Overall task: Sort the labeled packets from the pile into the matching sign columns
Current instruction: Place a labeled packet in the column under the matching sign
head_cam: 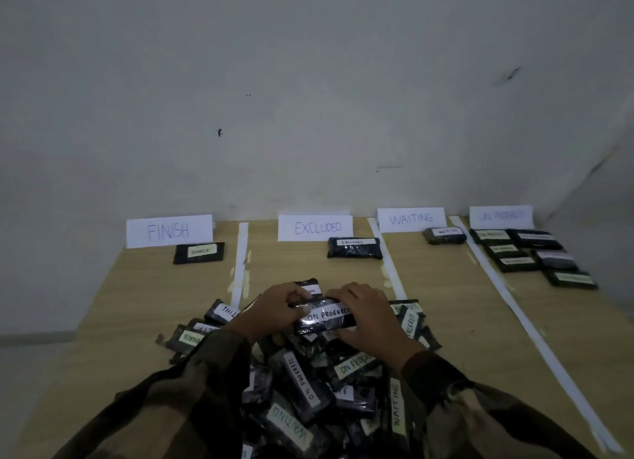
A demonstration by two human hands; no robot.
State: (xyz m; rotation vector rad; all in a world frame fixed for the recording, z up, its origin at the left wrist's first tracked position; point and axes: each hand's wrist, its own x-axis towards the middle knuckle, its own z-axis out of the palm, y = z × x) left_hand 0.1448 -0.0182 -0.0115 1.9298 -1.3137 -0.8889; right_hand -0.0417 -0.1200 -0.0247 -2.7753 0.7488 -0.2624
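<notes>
We hold ON PROGRESS packet (pixel 327 316) just above pile (pixel 302 400). Left grip (pixel 274 307) and right grip (pixel 370 321) each clasp one end. Long axis runs left-right. ON PROGRESS sign (pixel 501 215) sits far right on bench (pixel 446 321). We judge right grip nearer.

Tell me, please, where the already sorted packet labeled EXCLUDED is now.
In the head view, the EXCLUDED packet lies near the middle, directly in front of the EXCLUDED sign, in the second column from the left, beyond the pile.

Table (pixel 291 263) far edge, left to right: FINISH sign (pixel 169 231), EXCLUDED sign (pixel 315 227), WAITING sign (pixel 411 219), ON PROGRESS sign (pixel 501 216); pile (pixel 300 386) at near edge.
</notes>
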